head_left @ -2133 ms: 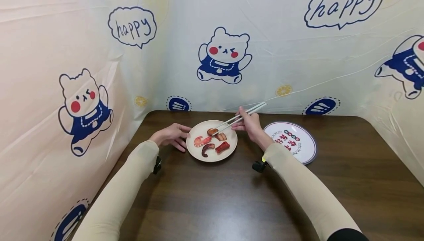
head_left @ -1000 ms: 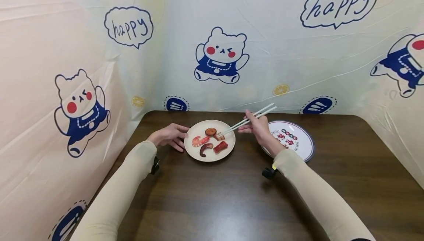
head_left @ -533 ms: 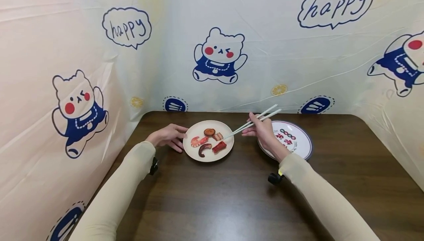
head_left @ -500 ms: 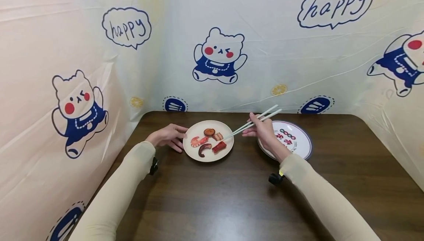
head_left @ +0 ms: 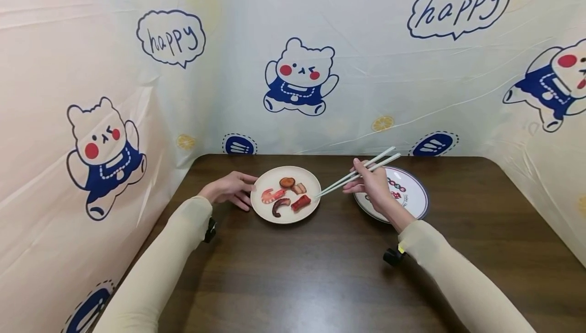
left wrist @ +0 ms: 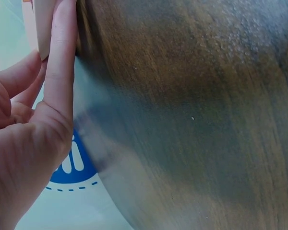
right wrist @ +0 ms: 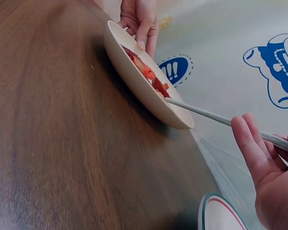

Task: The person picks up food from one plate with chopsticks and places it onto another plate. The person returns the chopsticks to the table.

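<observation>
In the head view, a cream plate (head_left: 265, 212) holds several food pieces: a shrimp (head_left: 273, 195), a brown mushroom-like piece (head_left: 287, 182), a striped meat piece (head_left: 299, 188), a dark curled tentacle (head_left: 280, 207) and a red chunk (head_left: 300, 203). At its left rim, my left hand (head_left: 231, 189) pinches the plate, thumb above the rim in the right wrist view. My right hand (head_left: 373, 185) grips pale chopsticks (head_left: 339, 184). Their tips point down-left over the plate's right side, close to the red chunk; whether they touch it is unclear. Nothing is held between the tips.
A white plate (head_left: 418, 201) with a blue rim and red lettering lies right of the cream plate, partly covered by my right hand and wrist. Both stand on a dark wooden table (head_left: 284, 277). A printed cloth (head_left: 238, 68) hangs behind and along the sides.
The chopsticks have drawn back rightward from the mushroom and striped meat pieces toward the plate's right rim, my right hand moving with them. My left hand stays on the rim; the food pieces keep their places.
</observation>
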Available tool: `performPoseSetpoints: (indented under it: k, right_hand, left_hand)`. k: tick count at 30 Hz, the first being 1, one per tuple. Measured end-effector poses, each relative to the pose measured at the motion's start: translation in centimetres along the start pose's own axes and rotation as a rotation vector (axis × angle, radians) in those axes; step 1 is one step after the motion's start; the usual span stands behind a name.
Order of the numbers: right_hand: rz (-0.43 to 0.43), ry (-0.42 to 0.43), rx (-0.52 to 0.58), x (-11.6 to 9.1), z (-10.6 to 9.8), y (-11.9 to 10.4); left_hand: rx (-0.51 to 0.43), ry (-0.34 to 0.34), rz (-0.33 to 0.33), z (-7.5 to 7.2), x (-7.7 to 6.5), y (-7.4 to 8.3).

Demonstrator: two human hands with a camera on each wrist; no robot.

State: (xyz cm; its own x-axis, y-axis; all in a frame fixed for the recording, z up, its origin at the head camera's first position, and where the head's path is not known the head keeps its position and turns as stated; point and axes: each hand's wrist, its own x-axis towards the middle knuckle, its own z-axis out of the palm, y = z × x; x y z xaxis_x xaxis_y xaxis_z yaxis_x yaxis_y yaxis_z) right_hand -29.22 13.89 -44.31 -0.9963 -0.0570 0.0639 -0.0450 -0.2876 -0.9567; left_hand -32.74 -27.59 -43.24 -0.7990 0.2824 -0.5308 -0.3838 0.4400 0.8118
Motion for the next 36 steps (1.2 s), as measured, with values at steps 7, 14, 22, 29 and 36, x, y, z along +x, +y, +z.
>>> performPoseSetpoints:
  k: [7, 14, 22, 29, 36]
  right_hand:
    - [-0.033, 0.0, -0.07, -0.9, -0.3, -0.8]
    - [-0.063, 0.0, -0.098, -1.4, -0.7, -1.5]
    - [-0.112, 0.003, -0.173, -2.2, -0.8, -1.9]
    - [-0.207, -0.031, -0.38, -3.4, -0.5, -2.1]
    - [-0.349, -0.08, -0.516, -4.8, 0.1, -2.1]
  left_hand:
    - [0.0, 0.0, 0.0, 0.0, -0.2, 0.2]
    - [0.0, -0.005, 0.003, 0.0, -0.3, 0.3]
    - [-0.004, 0.003, 0.0, 0.1, -0.2, 0.1]
    - [-0.004, 0.005, -0.002, 0.2, -0.3, 0.2]
    - [0.005, -0.003, 0.002, 0.1, -0.4, 0.4]
